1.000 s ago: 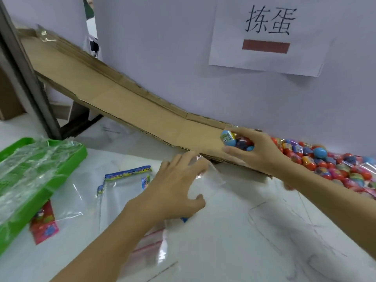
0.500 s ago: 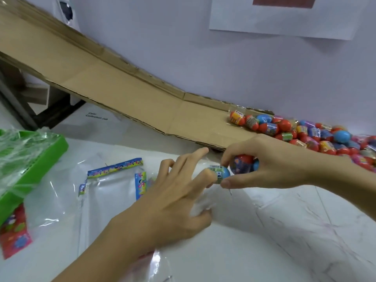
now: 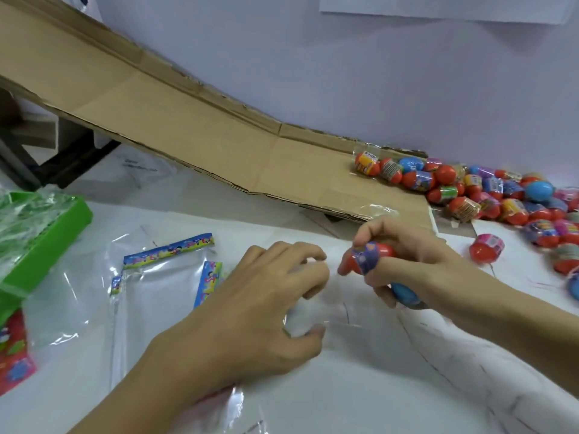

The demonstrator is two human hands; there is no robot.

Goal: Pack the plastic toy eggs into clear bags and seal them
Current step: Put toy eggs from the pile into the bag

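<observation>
Your right hand (image 3: 416, 261) was closed around two toy eggs just in front of the low end of the cardboard ramp (image 3: 194, 126): a red egg (image 3: 371, 256) with a patterned band, pinched between thumb and forefingers, and a blue egg (image 3: 405, 292) tucked under the lower fingers. Your left hand (image 3: 257, 311) lay just to the left of the right one, fingers curled; its fingertips appeared to pinch the mouth of a clear bag (image 3: 316, 314), though the film was too transparent there to confirm the grip. The two hands were close together but not touching.

The main pile of eggs (image 3: 463, 189) sat on and beside the low end of the ramp, to its right, against the wall. One red egg with a pink wrapper (image 3: 487, 247) stood apart from the pile, on the worktop (image 3: 360, 386) in front of the ramp's end.

Further clear bags with colourful header strips (image 3: 169, 249) lay flat on the worktop in front of the ramp's middle. A green tray (image 3: 47, 242) holding crumpled clear film stood below the ramp's high end, at the left edge.
</observation>
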